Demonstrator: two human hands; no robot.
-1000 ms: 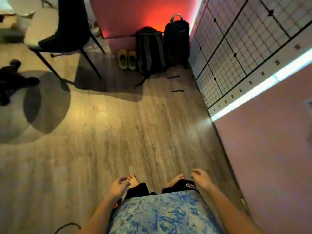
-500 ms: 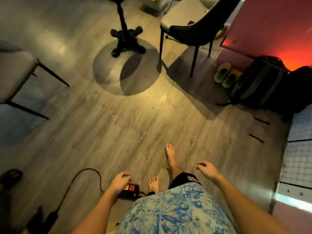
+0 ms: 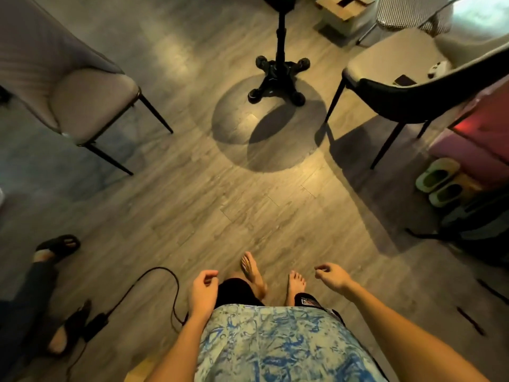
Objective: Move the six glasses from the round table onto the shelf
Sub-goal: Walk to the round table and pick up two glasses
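Left hand [image 3: 203,292] loosely curled, right hand [image 3: 332,277] likewise (both empty), table pedestal [image 3: 279,62] upright

The shirt [image 3: 278,346] at the lower centre is pale with blue marbling. At right, green slippers [image 3: 438,181] sit beside a black-backed chair [image 3: 413,92].

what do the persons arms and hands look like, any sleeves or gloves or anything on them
Both arms are bare along all of their visible length: no sleeves, gloves, watch or bands on the left hand or the right hand. No rings can be made out, though the fingers are small in view. Between the arms hangs a loose shirt with a blue and pale marbled print, above dark shorts.
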